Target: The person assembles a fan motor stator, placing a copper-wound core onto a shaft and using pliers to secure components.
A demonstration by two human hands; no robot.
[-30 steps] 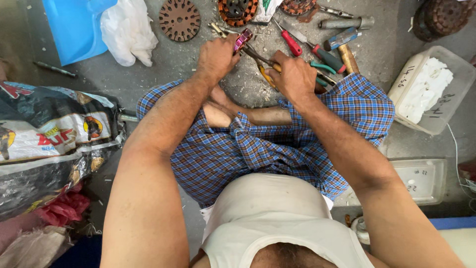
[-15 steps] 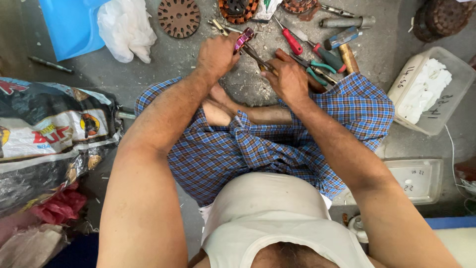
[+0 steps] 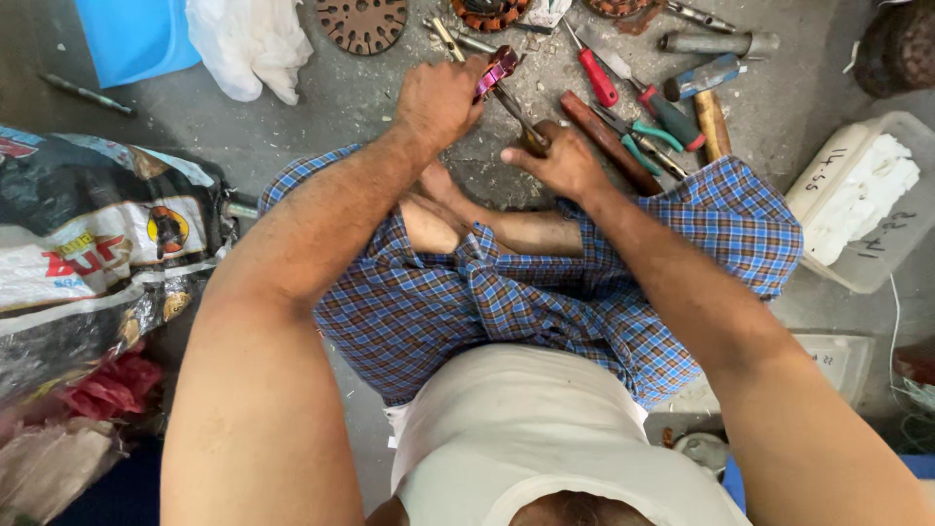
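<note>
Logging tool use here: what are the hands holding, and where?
Left hand grips the pink-handled tool at its handle; right hand pinches its thin metal shaft lower down.

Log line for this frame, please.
left hand: grips pink-handled tool | right hand: holds its shaft | floor: scattered tools

Rough grey concrete floor [image 3: 370, 97], soft checked cloth wrap [image 3: 506, 292], shiny red plastic screwdriver handle [image 3: 597, 76], dull wooden handle [image 3: 711, 122], rusty metal disc [image 3: 362, 21]
</note>
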